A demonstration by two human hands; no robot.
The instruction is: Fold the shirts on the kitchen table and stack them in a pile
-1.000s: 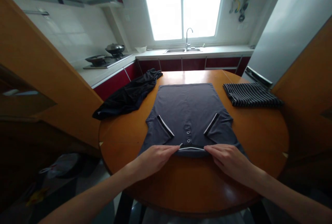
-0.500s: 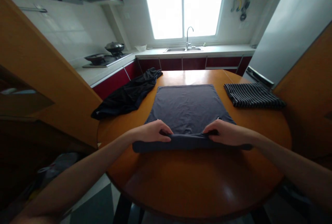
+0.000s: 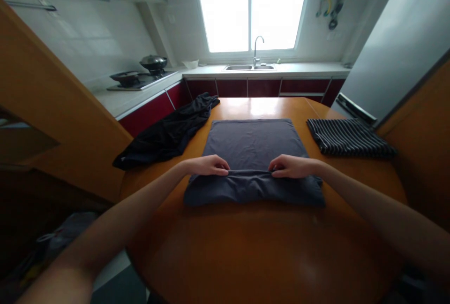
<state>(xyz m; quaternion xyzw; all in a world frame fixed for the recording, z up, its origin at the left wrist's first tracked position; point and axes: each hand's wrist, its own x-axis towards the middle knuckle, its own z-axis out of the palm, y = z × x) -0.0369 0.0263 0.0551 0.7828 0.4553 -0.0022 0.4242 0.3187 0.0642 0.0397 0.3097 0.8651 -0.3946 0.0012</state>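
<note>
A dark grey garment (image 3: 251, 140) lies spread flat on the wooden table (image 3: 225, 247), its near part folded over towards the far side. My left hand (image 3: 210, 165) pinches the folded edge left of its middle. On the right, my right hand (image 3: 290, 166) has its fingers closed on the same edge, a short gap away. Between the hands and the near fold the cloth is rippled. What exact kind of garment it is cannot be made out.
Left on the table lies a crumpled black garment (image 3: 172, 130). A folded black-and-white striped cloth (image 3: 348, 137) rests at the right. Beyond the table are a counter with a sink (image 3: 239, 67), a stove with pans (image 3: 153, 62), and a silver fridge (image 3: 390, 55) at the right.
Both hands have moved away from me and slightly closer together, drawing the garment's near edge over towards the far side. The folded part is now wider and more rippled.
</note>
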